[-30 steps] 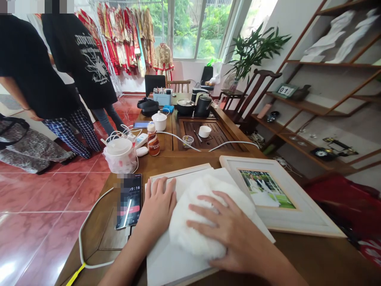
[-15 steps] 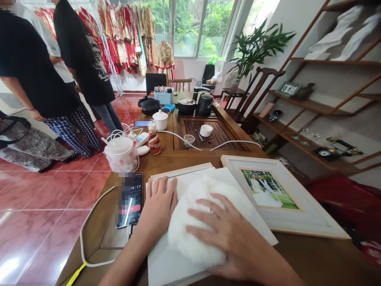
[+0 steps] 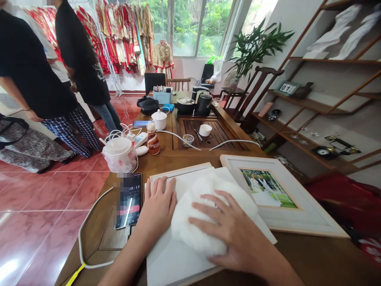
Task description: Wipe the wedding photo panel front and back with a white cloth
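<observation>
My left hand (image 3: 159,200) lies flat on a white board (image 3: 163,258), fingers stretched toward its far edge. Under my right hand (image 3: 228,226) is a soft wad of white fluffy stuffing (image 3: 190,202), which rests on the board. The right fingers curve over its top and the thumb is at its near side, holding it against the surface. Beneath the board, a pale wooden frame (image 3: 181,171) shows along the far edge; most of it is covered. To the right lies a framed wedding photo (image 3: 264,188) with a wide white mat.
A phone (image 3: 129,202) on a cable lies left of my left hand. Beyond stand a lidded tub (image 3: 119,153), a brown drink bottle (image 3: 153,141) and a tea tray (image 3: 220,141). Several people stand at the left. Wooden shelves (image 3: 321,107) rise at the right.
My right hand and the white stuffing have shifted slightly to the right across the board. My left hand stays flat in the same place.
</observation>
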Motion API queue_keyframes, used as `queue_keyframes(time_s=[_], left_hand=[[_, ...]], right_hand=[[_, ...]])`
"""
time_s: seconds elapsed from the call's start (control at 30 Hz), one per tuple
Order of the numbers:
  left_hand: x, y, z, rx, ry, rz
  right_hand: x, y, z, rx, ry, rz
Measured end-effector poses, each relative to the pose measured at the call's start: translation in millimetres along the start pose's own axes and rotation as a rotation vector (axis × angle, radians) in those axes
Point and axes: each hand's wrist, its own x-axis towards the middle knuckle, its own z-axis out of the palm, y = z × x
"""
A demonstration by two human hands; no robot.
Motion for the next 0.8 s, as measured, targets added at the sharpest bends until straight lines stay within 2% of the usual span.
queue_keyframes(time_s=[0.1, 0.17, 0.33, 0.4, 0.57, 0.63, 0.7, 0.8], left_hand=[[-0.7, 0.3, 1.6, -0.007, 0.013, -0.018], [-1.1, 0.0, 1.9, -0.011, 0.019, -0.016], [-1.2, -0.9, -0.6, -0.001, 0.011, 0.001], [-1.0, -0.5, -0.9, 0.000, 0.003, 0.007], [-1.2, 0.9, 2.4, 0.000, 0.017, -0.021], [-1.4, 0.9, 3.0, -0.004, 0.031, -0.021], [-1.7, 0.4, 2.6, -0.011, 0.039, -0.005], [-1.7, -0.5, 1.6, -0.008, 0.035, 0.009]], right_hand=[[-2.0, 10.5, -2.9, -0.030, 0.050, 0.176], [-0.6, 9.3, -3.2, -0.019, 0.066, 0.186], [4.6, -8.7, 1.6, 0.038, 0.001, -0.089], [3.9, -7.6, 2.2, 0.035, -0.005, -0.104], [-1.5, 14.8, -1.4, -0.029, 0.077, 0.189], [-1.6, 16.4, -1.9, -0.031, 0.080, 0.211], [-0.3, 9.5, -0.8, -0.007, 0.044, 0.143], [2.1, -7.3, 2.5, 0.033, -0.019, -0.037]])
